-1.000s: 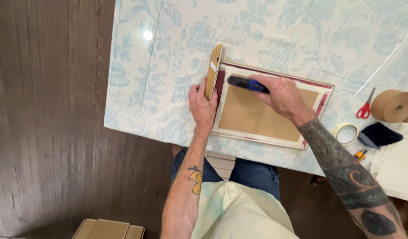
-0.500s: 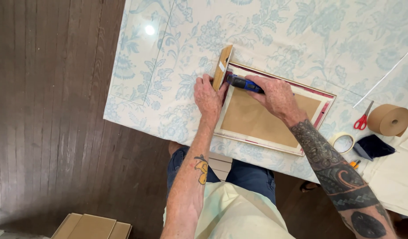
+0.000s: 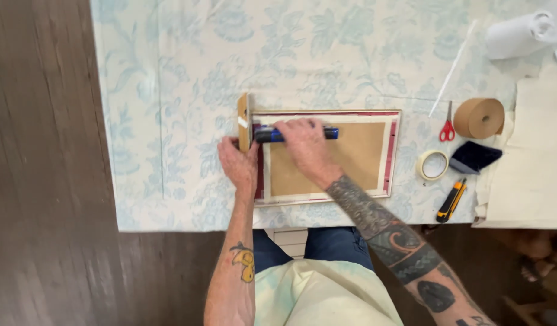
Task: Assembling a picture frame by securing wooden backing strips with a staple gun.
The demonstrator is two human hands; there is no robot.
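Note:
A picture frame (image 3: 392, 151) lies face down on the flowered tablecloth, showing its brown backing board. My left hand (image 3: 236, 162) holds a short wooden block (image 3: 243, 121) upright against the frame's left edge. My right hand (image 3: 305, 148) grips a blue and black tool (image 3: 266, 134) laid across the backing, its tip pointing at the block.
To the right of the frame lie red-handled scissors (image 3: 447, 128), a brown paper tape roll (image 3: 479, 118), a white tape roll (image 3: 432, 165), a dark blue pad (image 3: 474, 157), an orange utility knife (image 3: 451, 200) and a folded cream cloth (image 3: 535, 163). The table's near edge (image 3: 188, 228) borders dark wood floor.
The view has shifted so the frame now sits level and centred. Both hands stay on the block and tool at the frame's left edge, with the tool pressed closer to the block.

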